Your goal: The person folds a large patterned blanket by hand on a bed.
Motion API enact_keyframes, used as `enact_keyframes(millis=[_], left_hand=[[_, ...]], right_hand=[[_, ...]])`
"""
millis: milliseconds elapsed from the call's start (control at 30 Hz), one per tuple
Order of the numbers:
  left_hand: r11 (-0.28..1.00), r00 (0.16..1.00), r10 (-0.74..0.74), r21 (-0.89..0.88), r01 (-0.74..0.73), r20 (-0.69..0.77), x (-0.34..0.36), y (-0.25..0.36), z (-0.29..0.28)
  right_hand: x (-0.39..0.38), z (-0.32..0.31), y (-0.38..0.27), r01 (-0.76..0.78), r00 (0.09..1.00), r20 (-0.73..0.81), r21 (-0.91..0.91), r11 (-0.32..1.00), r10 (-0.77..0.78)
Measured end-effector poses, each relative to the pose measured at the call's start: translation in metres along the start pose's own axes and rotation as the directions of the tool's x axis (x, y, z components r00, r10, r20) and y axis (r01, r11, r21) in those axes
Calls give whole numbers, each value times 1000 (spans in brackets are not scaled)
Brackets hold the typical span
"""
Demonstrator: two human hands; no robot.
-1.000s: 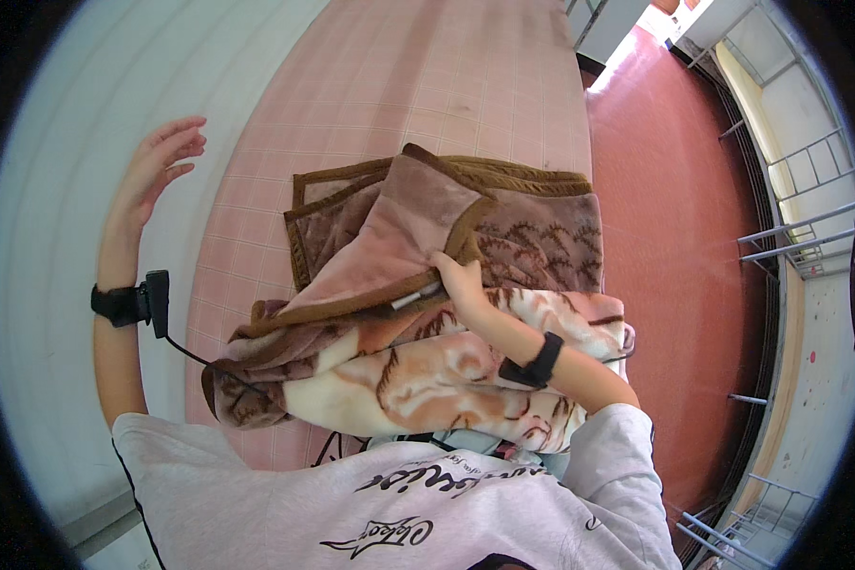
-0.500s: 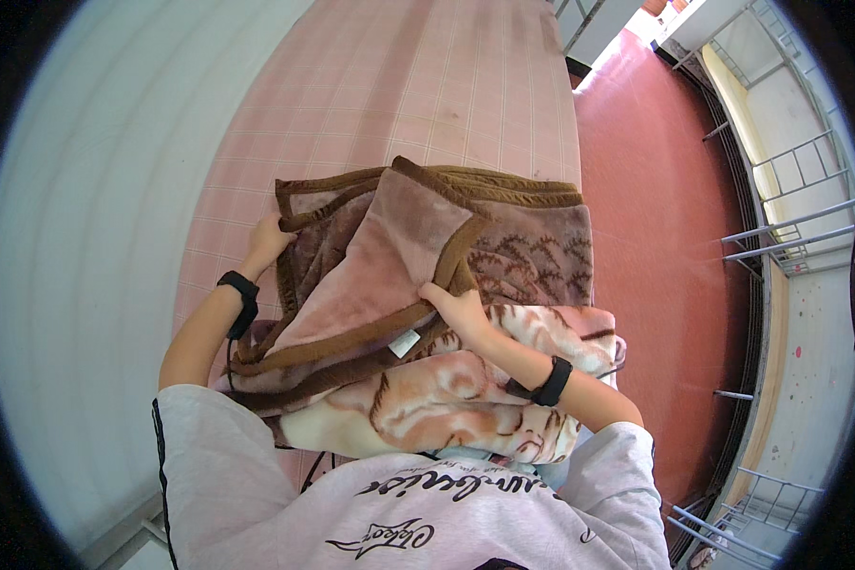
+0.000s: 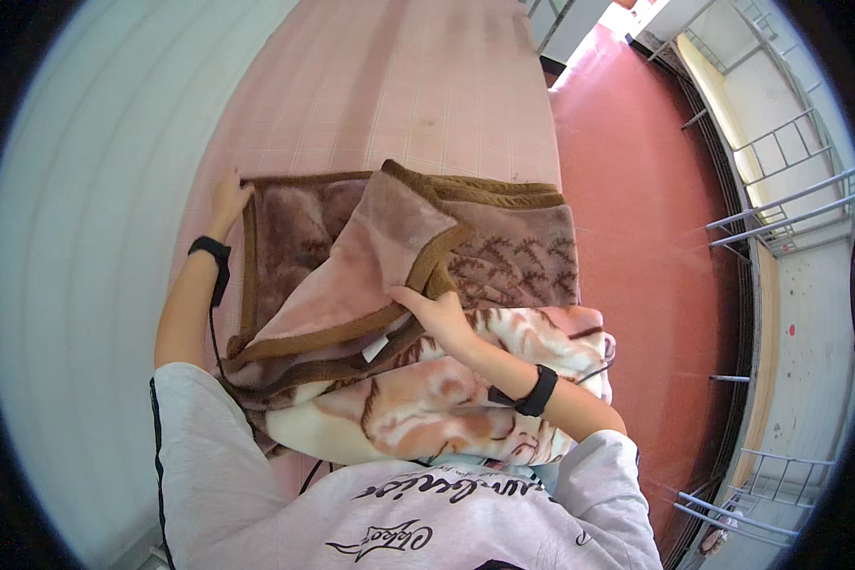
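A thick plush blanket (image 3: 342, 271) with a brown border lies partly folded on the bed in front of me. One pink flap is turned over its darker, leaf-patterned side, and a cream-and-brown printed part bunches up close to my body. My left hand (image 3: 229, 201) pinches the far left corner of the blanket. Near the middle, my right hand (image 3: 435, 315) grips the brown edge of the pink flap, its fingers partly hidden under the cloth. A small white label (image 3: 375, 348) shows beside that edge.
Under the blanket is a bed with a pink checked sheet (image 3: 418, 85). A pale wall (image 3: 95, 237) runs along the left. To the right lies a red floor (image 3: 627, 218), with metal bunk-bed frames (image 3: 788, 218) beyond it. Each wrist wears a black band.
My left hand has moved left and away from me, drawing the blanket's far left corner outward and flattening that side. My right hand keeps its hold on the flap's edge.
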State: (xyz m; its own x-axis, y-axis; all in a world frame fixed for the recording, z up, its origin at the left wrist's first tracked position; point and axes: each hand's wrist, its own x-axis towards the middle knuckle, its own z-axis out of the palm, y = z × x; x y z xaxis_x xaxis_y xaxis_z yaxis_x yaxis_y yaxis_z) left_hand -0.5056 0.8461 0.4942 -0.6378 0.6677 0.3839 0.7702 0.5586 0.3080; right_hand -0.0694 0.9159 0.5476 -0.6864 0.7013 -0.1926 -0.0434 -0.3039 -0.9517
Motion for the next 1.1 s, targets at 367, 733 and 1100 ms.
enact_keyframes(millis=[367,733,1100], left_hand=[[646,362,-325,-75,760,874,-102,41,-15],[164,566,-192,-542,824,802,-146,88,-125],[349,585,-245,-493,797,773,-142,155,-136]], right_hand=[[83,56,0,129,974,197,-72,989,-113],[119,67,43,381,752,659,-392,837,-33],[177,6,37,519,851,394,-738,432,-348]])
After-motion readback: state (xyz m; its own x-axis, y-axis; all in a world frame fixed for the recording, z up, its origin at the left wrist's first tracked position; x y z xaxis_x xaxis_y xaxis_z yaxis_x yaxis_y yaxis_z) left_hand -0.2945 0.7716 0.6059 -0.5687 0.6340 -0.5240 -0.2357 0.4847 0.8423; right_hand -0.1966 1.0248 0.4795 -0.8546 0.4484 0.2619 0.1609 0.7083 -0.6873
